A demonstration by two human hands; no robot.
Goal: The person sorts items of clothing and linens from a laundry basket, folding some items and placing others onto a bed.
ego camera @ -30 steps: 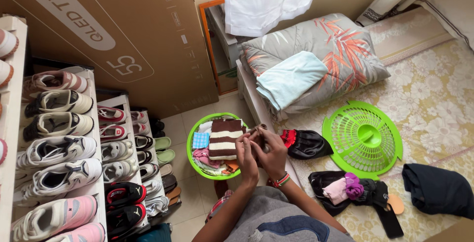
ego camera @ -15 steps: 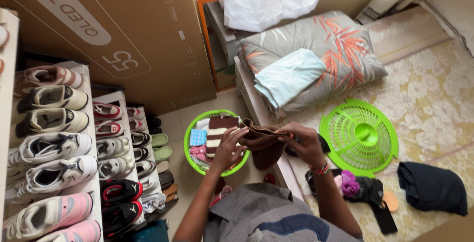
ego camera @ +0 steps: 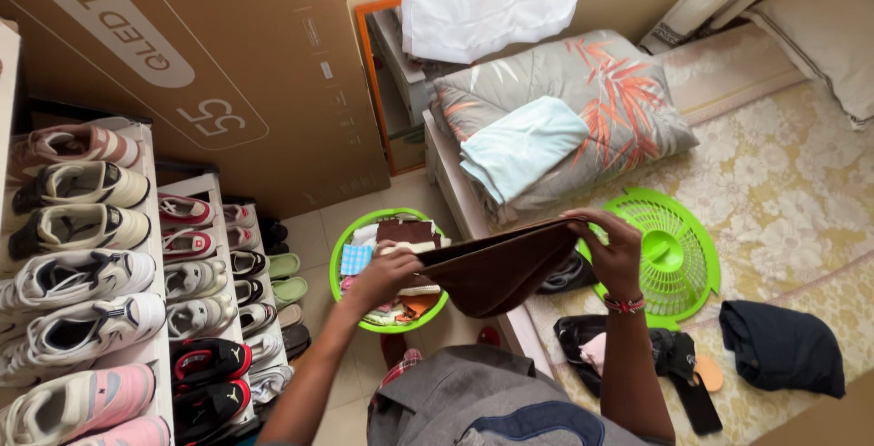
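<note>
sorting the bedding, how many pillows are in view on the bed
2: a grey pillow with orange leaves at the bed's near end, under a folded light blue cloth, and a pale pillow at the top right edge. More may lie out of frame.

Matt brown cloth garment (ego camera: 501, 273) — soft, smooth-looking — above a glossy green plastic basket (ego camera: 339, 264).

Head view, steeply down, near hands (ego camera: 387, 275)

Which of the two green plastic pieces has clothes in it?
The round green basket on the floor by the shoe rack; the green lid lies bare on the bed.
</note>
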